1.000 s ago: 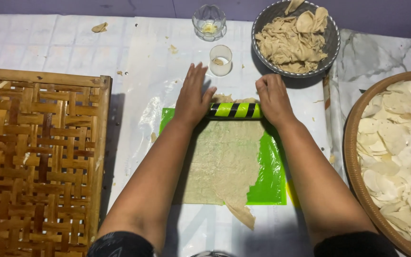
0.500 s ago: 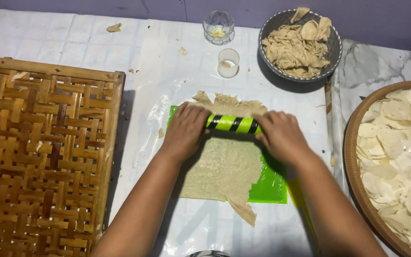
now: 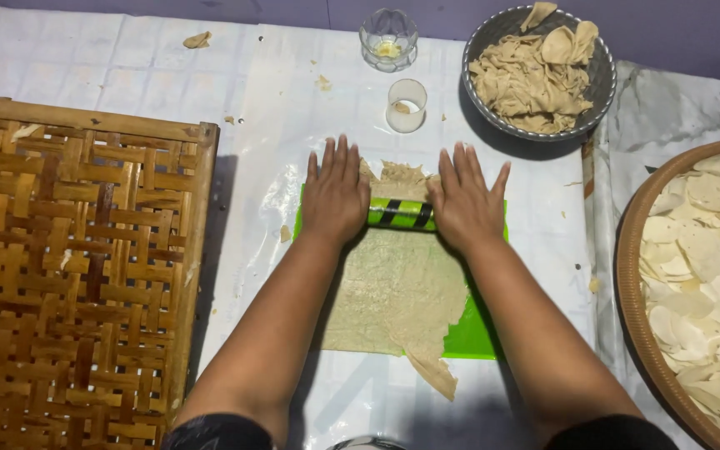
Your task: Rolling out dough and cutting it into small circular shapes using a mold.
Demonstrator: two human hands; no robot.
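Both sets of fingers were stretched flat and slightly fanned, pointing to twelve o'clock, gripping nothing; the palms did the pressing. The left hand [image 3: 337, 193] lay over one end of the roller [image 3: 401, 214], the right hand [image 3: 466, 200] over the other, so only its striped green-and-black middle showed between them. Open palms suited a tool that must turn freely under weight, and one hand on each end looked meant to keep the pressure even across the sheet.

The roller sat crosswise near the twelve o'clock end of the dough [image 3: 395, 287], a thin pale sheet running back toward six o'clock, with a ragged edge poking out past the fingertips and a torn tail hanging off at five o'clock. Under the dough lay a green mat [image 3: 475, 333], probably to stop sticking, and under that a clear plastic sheet [image 3: 268, 108] over the table.

At twelve o'clock from the hands stood a small cup [image 3: 406, 105], and beyond it a glass dish [image 3: 388, 37]. At one o'clock a grey bowl [image 3: 597, 79] held crumpled dough scraps. At three o'clock a round tray [image 3: 627, 275] was heaped with cut white discs, close to the right arm. At nine o'clock lay a woven bamboo rack [image 3: 77, 275], bare except for a few crumbs
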